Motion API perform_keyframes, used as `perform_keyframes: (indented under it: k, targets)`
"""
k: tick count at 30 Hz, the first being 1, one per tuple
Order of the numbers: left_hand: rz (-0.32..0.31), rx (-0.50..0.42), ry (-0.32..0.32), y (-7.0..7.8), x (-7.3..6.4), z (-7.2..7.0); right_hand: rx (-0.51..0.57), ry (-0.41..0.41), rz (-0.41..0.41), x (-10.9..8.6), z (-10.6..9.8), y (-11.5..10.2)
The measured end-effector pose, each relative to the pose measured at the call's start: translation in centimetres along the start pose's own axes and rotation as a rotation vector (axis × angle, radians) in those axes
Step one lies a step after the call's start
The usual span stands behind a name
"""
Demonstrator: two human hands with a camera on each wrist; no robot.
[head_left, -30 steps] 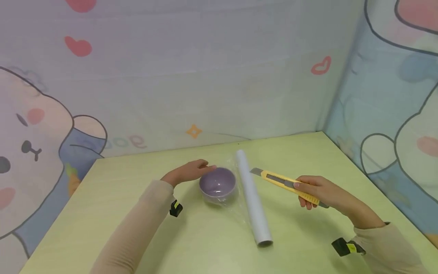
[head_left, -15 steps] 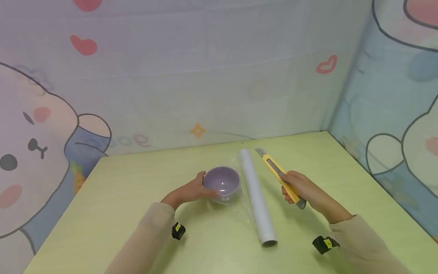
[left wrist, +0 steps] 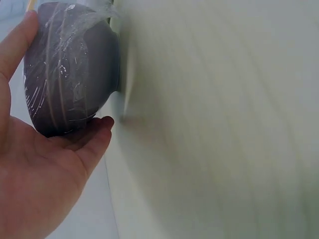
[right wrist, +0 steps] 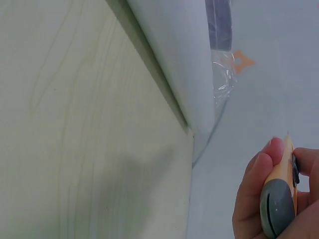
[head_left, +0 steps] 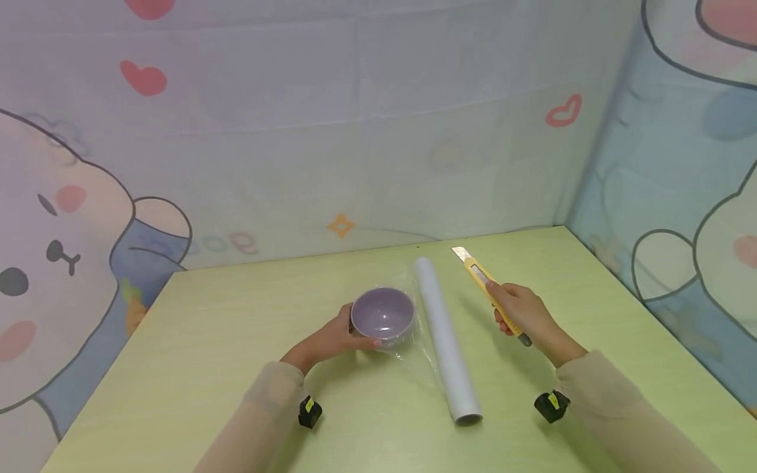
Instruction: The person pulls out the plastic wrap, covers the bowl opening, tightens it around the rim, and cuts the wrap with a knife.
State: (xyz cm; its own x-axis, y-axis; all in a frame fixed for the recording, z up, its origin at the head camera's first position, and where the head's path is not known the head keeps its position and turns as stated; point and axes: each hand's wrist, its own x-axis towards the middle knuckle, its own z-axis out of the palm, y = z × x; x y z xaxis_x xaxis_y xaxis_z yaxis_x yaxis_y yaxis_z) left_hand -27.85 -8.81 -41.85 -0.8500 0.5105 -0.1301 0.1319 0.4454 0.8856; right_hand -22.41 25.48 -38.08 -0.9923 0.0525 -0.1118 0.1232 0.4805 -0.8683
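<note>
A light purple bowl [head_left: 383,315] stands mid-table, with clear plastic wrap [left wrist: 75,55] stretched over it and round its side. My left hand [head_left: 331,338] holds the bowl from the left, thumb at the near rim and fingers along the far-left side, partly hidden behind it. To the bowl's right lies a long white roll [head_left: 446,341], and loose film runs between the two. My right hand [head_left: 529,318] grips a yellow utility knife [head_left: 481,276] in the air right of the roll. The knife's blade is out and points away and to the left.
The pale green wood-grain table [head_left: 236,315] runs back to a printed cloth backdrop [head_left: 384,151]. Another cloth side [head_left: 668,197] rises at the right. Small black wrist cameras [head_left: 551,405] hang below both wrists.
My left hand has shifted from the bowl's far-left rim to its near-left side. My right hand has moved left and turned the knife, so its blade points farther away from me.
</note>
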Motion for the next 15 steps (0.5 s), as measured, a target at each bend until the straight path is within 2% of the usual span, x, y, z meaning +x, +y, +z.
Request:
perform_keyframes:
  k: [15]
  targets:
    - [0.022, -0.005, -0.015, -0.23, -0.22, 0.03, 0.063, 0.021, 0.035, 0.30, -0.40, 0.72]
